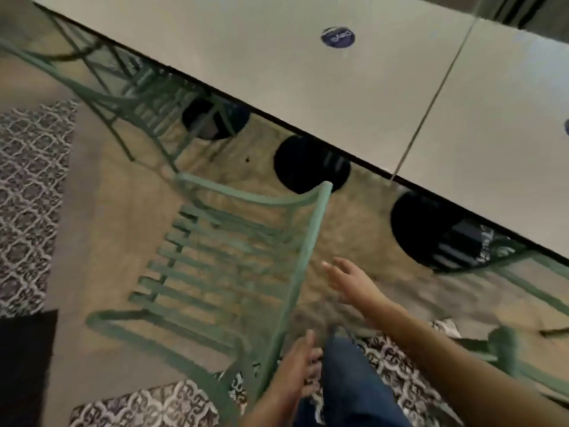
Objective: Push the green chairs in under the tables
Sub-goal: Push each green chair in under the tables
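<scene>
A green slatted metal chair [215, 266] stands pulled out from the long pale table [308, 72], its curved backrest rail running toward me. My left hand [300, 369] hangs low beside the chair's backrest post, fingers loosely extended, gripping nothing that I can make out. My right hand [348, 280] reaches forward just right of the backrest rail, fingers straight and apart from it. A second green chair [144, 100] sits at the upper left, partly under the table. Part of a third green chair [523, 272] shows at the right edge.
Black round table bases [308, 164] stand under the table edge. A second tabletop [508, 118] adjoins at the right. Patterned floor tiles [27, 195] lie at the left and near my feet. My blue-jeaned leg [354, 389] is at the bottom.
</scene>
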